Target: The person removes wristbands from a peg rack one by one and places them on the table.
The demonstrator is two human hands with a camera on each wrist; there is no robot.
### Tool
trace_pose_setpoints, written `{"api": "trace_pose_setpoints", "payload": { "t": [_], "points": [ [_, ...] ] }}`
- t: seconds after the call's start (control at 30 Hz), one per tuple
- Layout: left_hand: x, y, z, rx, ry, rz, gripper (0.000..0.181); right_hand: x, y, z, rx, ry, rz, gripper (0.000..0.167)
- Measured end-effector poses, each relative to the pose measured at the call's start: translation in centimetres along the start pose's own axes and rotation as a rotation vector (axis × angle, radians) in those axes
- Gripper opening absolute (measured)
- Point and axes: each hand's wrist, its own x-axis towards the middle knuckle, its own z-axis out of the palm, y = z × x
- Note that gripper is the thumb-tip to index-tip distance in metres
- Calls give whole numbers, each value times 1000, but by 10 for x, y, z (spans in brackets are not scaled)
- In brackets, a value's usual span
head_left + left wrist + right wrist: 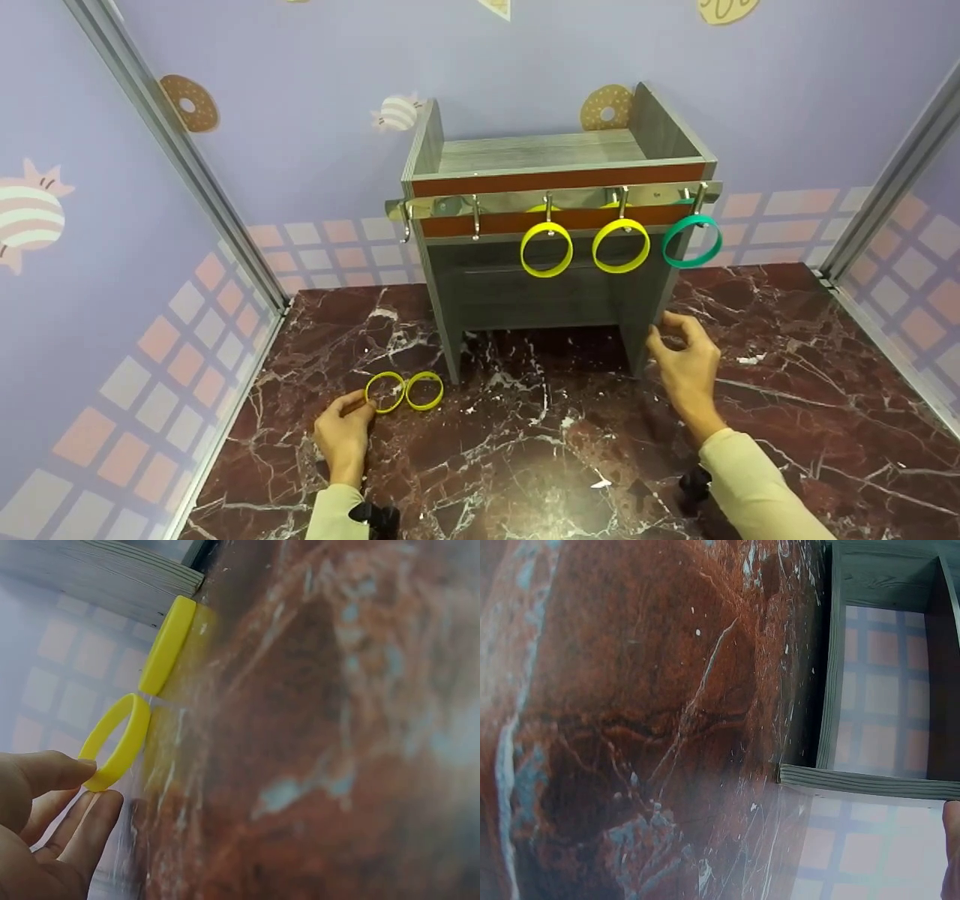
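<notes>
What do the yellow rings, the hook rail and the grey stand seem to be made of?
Yellow rings: probably silicone or smooth plastic, satin; the colour is even, without grain.
Hook rail: apparently metal, polished; it shows bright reflections.
Grey stand: wood or wood-look board, matte; streaky grain shows, possibly printed.

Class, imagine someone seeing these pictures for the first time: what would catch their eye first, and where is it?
Probably two yellow rings and, at the right end, a green ring, hanging bright from the metal hook rail across the gray shelf. Next, lower left, the left hand pinches a third yellow ring beside a fourth yellow ring on the dark red table.
</notes>
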Motion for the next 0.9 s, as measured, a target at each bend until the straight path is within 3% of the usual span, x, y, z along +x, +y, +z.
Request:
{"api": "trace_pose_setpoints", "payload": {
  "t": [0.13,0.4,0.6,0.9],
  "points": [
    [0,-1,1,-11,11,14,27,-2,-21,-2,-15,-9,-12,20],
    [0,-1,1,-24,11,40,27,1,15,0,-17,-12,-3,23],
    [-1,4,3,20,20,60,28,1,17,0,24,-11,-8,21],
    [-3,25,11,29,58,169,25,1,17,0,23,-13,-3,20]
  ]
}}
